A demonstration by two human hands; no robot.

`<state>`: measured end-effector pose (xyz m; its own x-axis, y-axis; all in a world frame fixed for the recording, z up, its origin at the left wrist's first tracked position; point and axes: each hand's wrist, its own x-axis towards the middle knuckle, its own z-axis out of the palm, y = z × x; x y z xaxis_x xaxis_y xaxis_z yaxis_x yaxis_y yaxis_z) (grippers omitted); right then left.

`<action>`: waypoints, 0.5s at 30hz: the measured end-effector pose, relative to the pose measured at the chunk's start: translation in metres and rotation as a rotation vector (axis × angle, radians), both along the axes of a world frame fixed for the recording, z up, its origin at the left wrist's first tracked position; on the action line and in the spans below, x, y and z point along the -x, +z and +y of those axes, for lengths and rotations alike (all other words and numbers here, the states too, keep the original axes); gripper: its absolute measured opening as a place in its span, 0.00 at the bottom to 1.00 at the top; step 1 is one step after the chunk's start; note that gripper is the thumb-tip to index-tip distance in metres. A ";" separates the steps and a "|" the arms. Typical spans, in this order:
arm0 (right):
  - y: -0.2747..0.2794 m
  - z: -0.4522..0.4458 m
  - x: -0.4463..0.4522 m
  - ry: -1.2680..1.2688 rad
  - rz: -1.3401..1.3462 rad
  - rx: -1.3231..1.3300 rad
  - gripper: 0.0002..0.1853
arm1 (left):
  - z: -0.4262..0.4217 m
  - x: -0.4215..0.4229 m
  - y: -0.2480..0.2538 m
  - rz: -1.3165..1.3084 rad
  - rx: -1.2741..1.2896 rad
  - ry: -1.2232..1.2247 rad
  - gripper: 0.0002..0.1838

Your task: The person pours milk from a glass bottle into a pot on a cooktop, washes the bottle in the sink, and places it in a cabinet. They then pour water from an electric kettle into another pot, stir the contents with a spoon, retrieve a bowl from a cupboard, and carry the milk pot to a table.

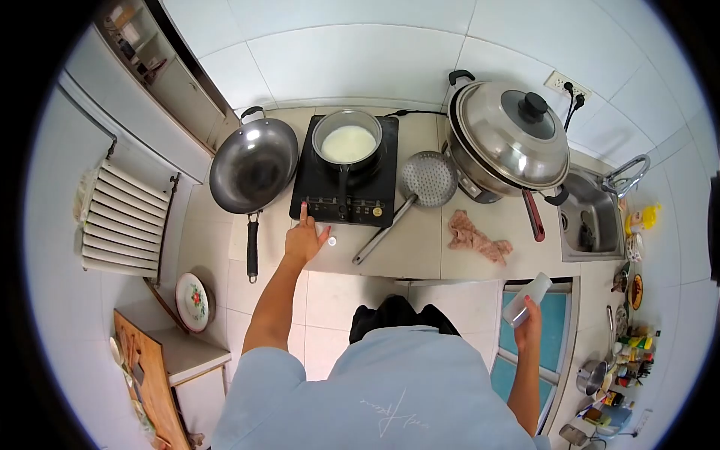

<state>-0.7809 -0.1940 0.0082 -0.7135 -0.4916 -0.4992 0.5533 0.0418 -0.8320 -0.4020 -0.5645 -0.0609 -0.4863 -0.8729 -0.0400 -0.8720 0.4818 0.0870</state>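
My left hand has its index finger stretched onto the control panel of the black induction cooktop, with the thumb out to the side. Near that thumb a small white cap lies on the counter. A small pot with white liquid stands on the cooktop, its black handle toward me. My right hand is wrapped round a translucent white bottle, held tilted in front of the counter edge at the right.
A wok rests left of the cooktop. To its right are a skimmer, a pink cloth, a large lidded steel pot and a sink. Bottles and a small saucepan stand at the far right.
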 end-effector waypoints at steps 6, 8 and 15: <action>-0.009 -0.001 0.005 -0.034 0.008 -0.010 0.28 | 0.001 -0.003 -0.003 0.001 -0.006 -0.014 0.28; -0.012 -0.001 0.006 -0.047 0.015 -0.013 0.28 | -0.002 -0.003 -0.003 0.042 0.070 -0.028 0.28; -0.018 0.008 0.015 -0.091 0.017 -0.001 0.28 | 0.002 0.000 0.006 0.084 0.084 -0.017 0.26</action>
